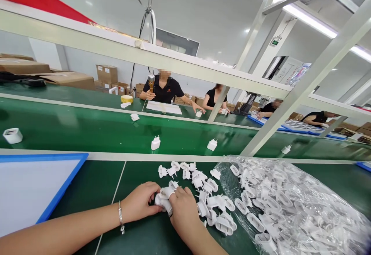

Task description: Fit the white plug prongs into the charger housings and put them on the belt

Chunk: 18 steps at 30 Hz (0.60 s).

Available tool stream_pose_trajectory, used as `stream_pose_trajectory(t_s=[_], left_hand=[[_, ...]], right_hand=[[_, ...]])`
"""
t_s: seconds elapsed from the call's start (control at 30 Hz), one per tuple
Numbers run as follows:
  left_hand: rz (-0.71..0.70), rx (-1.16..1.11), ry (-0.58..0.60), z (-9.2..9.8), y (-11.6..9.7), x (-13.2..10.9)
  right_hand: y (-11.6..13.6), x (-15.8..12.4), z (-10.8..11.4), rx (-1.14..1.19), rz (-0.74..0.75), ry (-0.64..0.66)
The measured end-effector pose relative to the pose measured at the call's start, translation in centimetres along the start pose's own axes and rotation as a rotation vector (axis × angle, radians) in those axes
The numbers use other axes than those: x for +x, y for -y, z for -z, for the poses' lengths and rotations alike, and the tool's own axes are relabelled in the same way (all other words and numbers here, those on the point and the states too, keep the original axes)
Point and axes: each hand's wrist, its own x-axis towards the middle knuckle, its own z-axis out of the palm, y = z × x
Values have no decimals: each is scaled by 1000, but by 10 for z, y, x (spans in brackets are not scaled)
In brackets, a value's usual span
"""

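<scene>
My left hand (144, 202), a bracelet at its wrist, is closed with thumb and fingers around a white plastic plug part (162, 200) just above the green table. From the other side my right hand (184, 208) bends its fingers over white plug pieces in the same spot. Its fingertips are partly hidden, and I cannot tell exactly how many pieces lie between the hands. Loose white plug parts (209, 203), with oval rims and some with pins, lie heaped beside and beyond my right hand.
A clear plastic bag (301, 208) full of white plug parts spreads on the right. On the left lies a white board (31, 193) with blue edges. White adapters (155, 143) stand along the green conveyor belt (185, 135). A slanting metal post (298, 92) rises ahead; co-workers sit across.
</scene>
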Motion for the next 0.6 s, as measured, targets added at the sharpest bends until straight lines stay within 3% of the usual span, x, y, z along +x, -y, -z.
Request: stream_pose_trajectory(t_s=[0.6], left_hand=[[-145, 233, -45, -7, 7, -5]], right_hand=[[1, -2, -9, -48, 33, -122]])
